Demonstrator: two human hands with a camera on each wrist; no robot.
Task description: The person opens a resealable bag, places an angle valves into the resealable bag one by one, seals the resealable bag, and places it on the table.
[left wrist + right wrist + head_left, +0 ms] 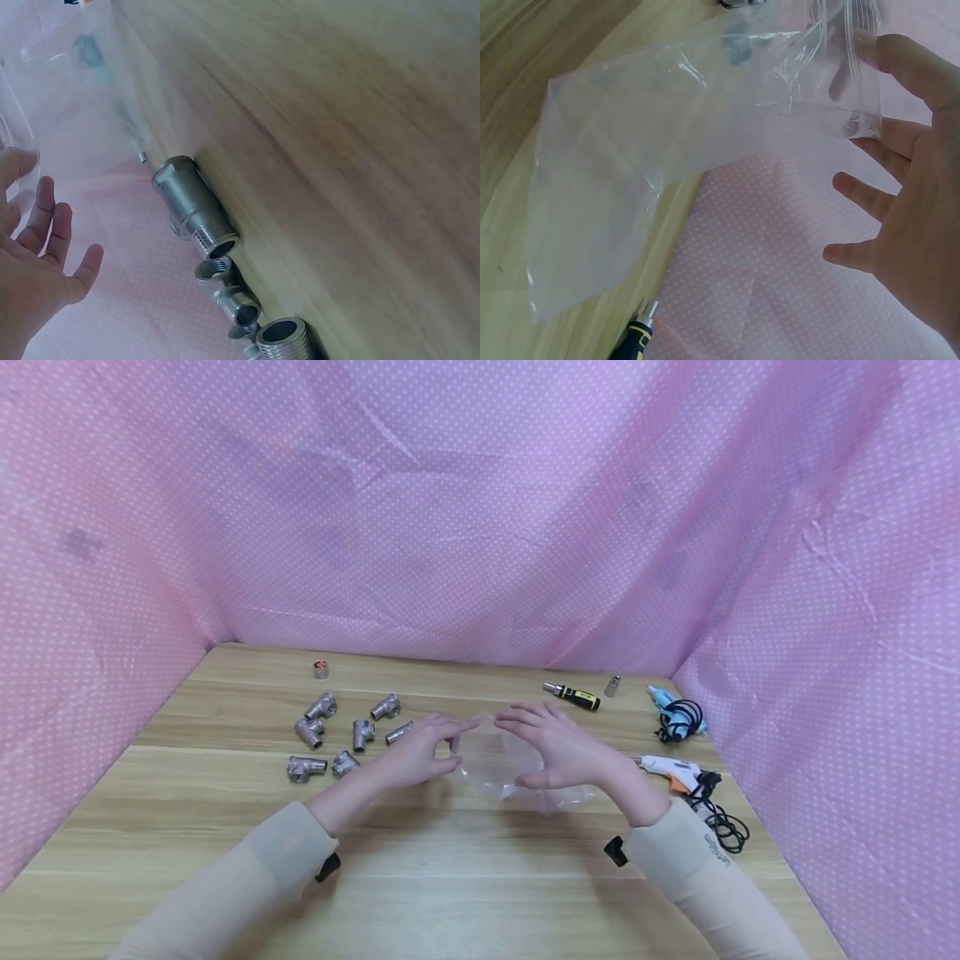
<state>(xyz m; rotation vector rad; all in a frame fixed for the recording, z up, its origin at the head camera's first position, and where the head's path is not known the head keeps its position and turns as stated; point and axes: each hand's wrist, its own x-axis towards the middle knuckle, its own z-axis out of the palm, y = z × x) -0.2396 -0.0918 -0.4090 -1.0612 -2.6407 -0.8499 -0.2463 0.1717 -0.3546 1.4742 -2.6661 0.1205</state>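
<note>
While the right grip touches the clear bag, splayed, the left grip curves nearby, unclenched, metal fittings to its left!

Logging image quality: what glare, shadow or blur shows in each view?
Head: soft shadows and a pale sheen on the table; left wrist: hazy upper left, a teal shape too blurred to identify; right wrist: bright glints on the clear bag.

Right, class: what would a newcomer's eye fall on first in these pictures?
Probably the cloth, pink and dotted, walling the back and sides of the table. Next, the bag, see-through, between the left grip and right grip. Then the fittings scattered to the left, and the white glue gun near the right edge.
</note>
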